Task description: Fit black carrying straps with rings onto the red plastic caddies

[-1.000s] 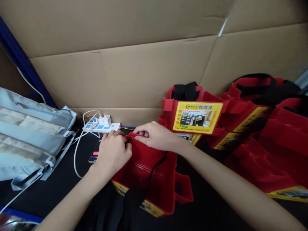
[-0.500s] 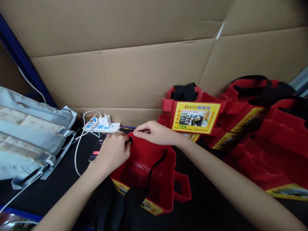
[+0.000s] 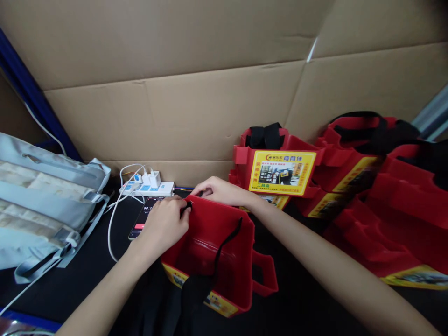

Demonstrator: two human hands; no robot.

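Observation:
A red plastic tool box [image 3: 224,275] with yellow labels stands in front of me, its open top facing up. At its far left corner my left hand [image 3: 168,218] is closed, pinching the end of a black strap [image 3: 189,204] against the wall's inner side. My right hand [image 3: 217,190] reaches over to the outside of the far wall near that corner. Its fingers are curled, and their tips are partly hidden behind the rim. Another length of black webbing [image 3: 227,240] runs from a hole in the far wall, across the inside and over the near edge.
Several more red tool boxes [image 3: 280,172] with black straps stand at the right. A phone [image 3: 140,219] lies left of my box, by a white power strip [image 3: 163,188] with cables. A light blue backpack [image 3: 42,200] sits at far left. Cardboard [image 3: 210,112] walls the back.
My right hand has slipped from the top of the rim to behind the far wall. My left hand keeps its pinch at the corner. The view has shifted slightly.

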